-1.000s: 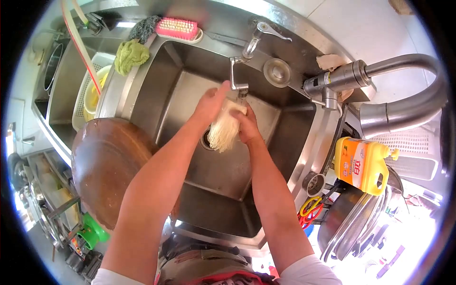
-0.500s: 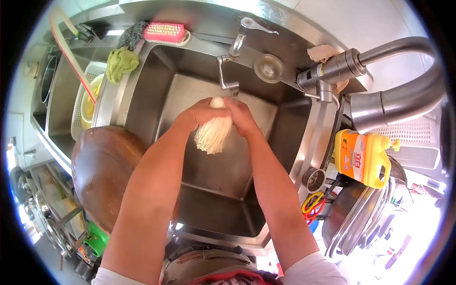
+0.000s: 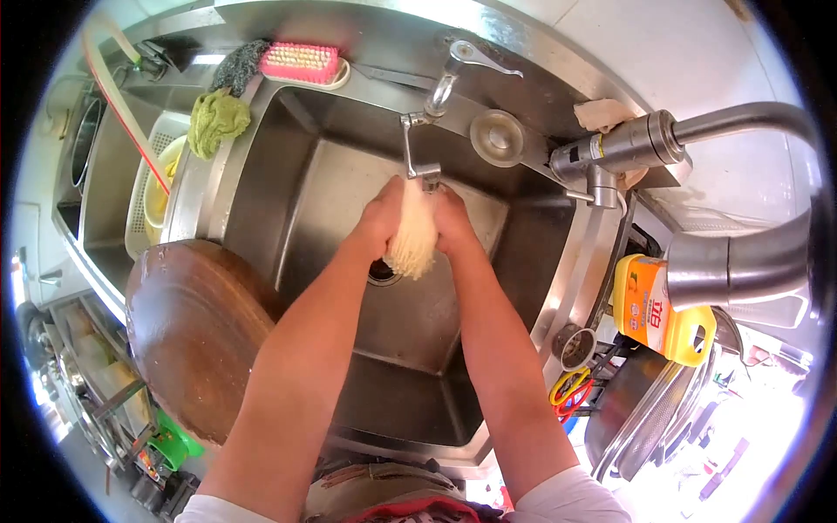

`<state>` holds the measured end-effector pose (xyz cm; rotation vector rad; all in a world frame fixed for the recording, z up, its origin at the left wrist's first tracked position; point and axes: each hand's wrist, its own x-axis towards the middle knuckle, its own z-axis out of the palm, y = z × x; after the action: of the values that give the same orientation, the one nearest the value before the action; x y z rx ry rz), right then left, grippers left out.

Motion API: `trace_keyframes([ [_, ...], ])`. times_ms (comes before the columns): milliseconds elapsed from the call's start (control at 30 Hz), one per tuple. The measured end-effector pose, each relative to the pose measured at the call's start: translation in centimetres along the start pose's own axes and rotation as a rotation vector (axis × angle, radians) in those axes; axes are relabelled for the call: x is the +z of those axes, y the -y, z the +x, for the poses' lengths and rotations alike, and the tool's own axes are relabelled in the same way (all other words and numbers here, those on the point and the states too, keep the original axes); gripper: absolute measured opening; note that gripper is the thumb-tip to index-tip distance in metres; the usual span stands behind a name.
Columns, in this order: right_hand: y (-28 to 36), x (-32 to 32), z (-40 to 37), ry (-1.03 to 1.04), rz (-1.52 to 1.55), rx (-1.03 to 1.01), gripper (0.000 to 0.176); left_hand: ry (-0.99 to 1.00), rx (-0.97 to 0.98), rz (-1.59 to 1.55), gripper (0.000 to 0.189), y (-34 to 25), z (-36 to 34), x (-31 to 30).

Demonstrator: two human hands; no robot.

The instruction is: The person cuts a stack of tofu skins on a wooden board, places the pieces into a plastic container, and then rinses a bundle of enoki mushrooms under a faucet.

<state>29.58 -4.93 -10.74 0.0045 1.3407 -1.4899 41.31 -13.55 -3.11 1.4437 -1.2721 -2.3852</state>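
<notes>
A pale bunch of enoki mushrooms (image 3: pixel 412 242) is held over the steel sink (image 3: pixel 384 314), its small caps pointing down toward me. My left hand (image 3: pixel 380 218) grips the bunch from the left side, and my right hand (image 3: pixel 451 220) closes round it from the right. The upper end of the bunch lies right below the spout of the faucet (image 3: pixel 425 172), which partly covers it in this view. Beneath the caps and my left hand, part of the dark drain (image 3: pixel 382 273) shows.
A round wooden board (image 3: pixel 196 340) leans over the sink's left side. Along the back rim lie a green cloth (image 3: pixel 218 120), a pink brush (image 3: pixel 299 63) and a metal strainer lid (image 3: pixel 497 138). To the right stand a yellow detergent jug (image 3: pixel 663 309) and a thick steel pipe (image 3: pixel 741 261).
Both hands have moved the enoki bunch slightly right, in under the faucet spout. Its caps hang more directly toward me, and the drain has come into view.
</notes>
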Motion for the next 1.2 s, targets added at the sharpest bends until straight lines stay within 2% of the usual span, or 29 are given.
trace_keyframes([
  [67,-0.5,-1.2,0.6,0.107,0.216,0.037,0.048,0.242,0.08,-0.293,0.058,2.4,0.7,-0.4],
  [167,-0.9,-2.7,-0.1,0.128,0.41,0.076,0.047,0.435,0.07,0.092,0.065,1.3,-1.0,-1.1],
  [200,-0.9,-2.8,-1.0,0.143,0.364,-0.001,0.047,0.424,-0.054,0.234,0.065,-0.4,-1.9,-1.0],
  [300,-1.1,-2.4,-2.4,0.357,0.483,0.024,0.049,0.433,0.093,0.486,0.063,-0.7,0.5,-0.9],
  [333,-1.0,-1.8,-2.9,0.319,0.481,0.024,0.048,0.374,0.112,0.498,0.063,-0.7,1.0,-0.8],
  [400,-0.6,-0.5,-3.6,0.245,0.477,0.016,0.047,0.398,0.106,0.521,0.065,-0.8,1.4,-1.6],
  [433,-0.3,-0.1,-3.7,0.187,0.289,-0.029,0.045,0.411,0.104,0.535,0.065,-1.4,1.2,-1.9],
  [500,0.1,0.3,-4.3,0.057,-0.085,-0.107,0.04,0.26,0.119,0.757,0.071,-2.1,1.0,-2.6],
  [533,2.7,1.0,-6.1,0.076,-0.256,-0.082,0.039,0.188,0.122,0.862,0.074,-2.1,0.7,-2.7],
  [633,2.9,0.3,-5.1,0.205,-0.519,-0.036,0.036,0.164,0.322,1.238,0.084,-2.8,0.9,-2.5],
  [767,3.2,0.2,-4.8,0.151,-0.222,-0.019,0.032,0.172,0.318,1.322,0.08,-4.3,0.8,-2.3],
  [867,3.2,0.5,-4.5,0.091,-0.27,0.014,0.037,0.271,0.432,1.505,0.073,-4.6,1.4,-2.3],
  [967,3.4,0.7,-4.0,0.115,-0.355,-0.004,0.04,0.271,0.296,1.607,0.072,-5.5,0.8,-1.2],
  [1067,4.6,0.4,-4.1,0.188,-0.473,0.062,0.042,0.234,0.415,1.581,0.072,-5.9,0.1,-1.7],
  [1200,4.6,1.0,-3.7,0.138,-0.504,0.071,0.041,0.263,0.389,1.699,0.074,-6.5,-0.1,-0.8],
])
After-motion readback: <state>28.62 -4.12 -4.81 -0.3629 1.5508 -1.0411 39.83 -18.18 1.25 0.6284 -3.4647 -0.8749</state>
